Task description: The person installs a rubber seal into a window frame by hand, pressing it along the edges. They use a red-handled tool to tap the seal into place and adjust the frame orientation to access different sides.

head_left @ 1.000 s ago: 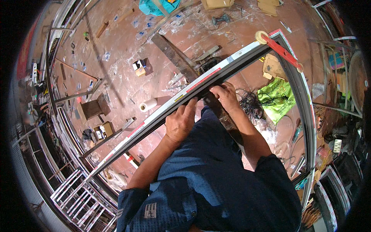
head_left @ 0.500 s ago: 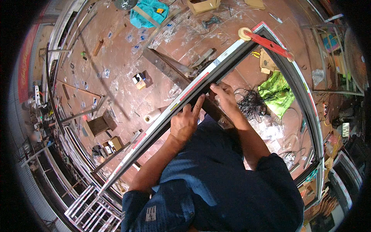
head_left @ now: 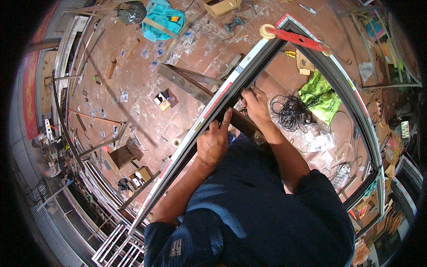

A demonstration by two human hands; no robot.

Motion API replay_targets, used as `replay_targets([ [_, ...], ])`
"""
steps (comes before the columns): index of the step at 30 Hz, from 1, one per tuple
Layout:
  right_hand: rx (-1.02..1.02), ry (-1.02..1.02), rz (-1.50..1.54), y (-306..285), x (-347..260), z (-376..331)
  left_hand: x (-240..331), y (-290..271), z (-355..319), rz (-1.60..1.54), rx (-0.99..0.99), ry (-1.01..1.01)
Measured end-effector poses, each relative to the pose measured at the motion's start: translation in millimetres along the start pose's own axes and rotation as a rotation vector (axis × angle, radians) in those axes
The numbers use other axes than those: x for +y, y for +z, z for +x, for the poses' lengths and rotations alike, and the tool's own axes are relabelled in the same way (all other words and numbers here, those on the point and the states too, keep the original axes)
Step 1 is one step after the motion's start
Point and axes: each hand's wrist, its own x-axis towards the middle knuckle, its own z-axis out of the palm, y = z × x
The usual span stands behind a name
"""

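both my hands at the inner edge of the dark frame (head_left: 252,70)

the frame lay tilted across my view, right in front of my body, its white outer strip facing away from me. a brown beam (head_left: 184,81) ran beneath its long rail, jutting out on both sides, presumably placed there to carry the rail off the floor (head_left: 144,86). near the frame's far corner a red bar (head_left: 302,39) with pale round ends bridged the two rails; it may have braced the corner, though i could not tell whether it was fastened.

my left hand (head_left: 212,143) rested along the rail's near side, index finger stretched out to the inner edge, the others bent; i judged that it steadied the rail. my right hand (head_left: 256,106) was just beyond it, inside the frame's opening, fingers curled and thumb close to them at that same edge, probably for fine control. whether either grip was clamped on the rail or pinched something small, i could not tell, since the fingertips were partly hidden.

through the frame's opening, right of my right hand, showed a black cable coil (head_left: 291,115) beside a lime-green cloth (head_left: 321,95).
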Motion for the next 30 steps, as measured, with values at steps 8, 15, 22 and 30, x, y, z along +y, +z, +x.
replay_targets([
  [8,0.076,-0.102,0.161,-5,0,10,-1,5,-3,-0.026,0.027,-0.005],
  [15,0.099,-0.010,0.134,-1,-6,7,-1,2,-2,0.006,-0.044,-0.009],
  [22,0.127,-0.184,0.047,-13,0,26,1,-3,3,0.033,-0.036,0.016],
  [30,0.139,-0.143,0.207,-14,-2,30,-2,3,-3,0.026,0.000,0.013],
])
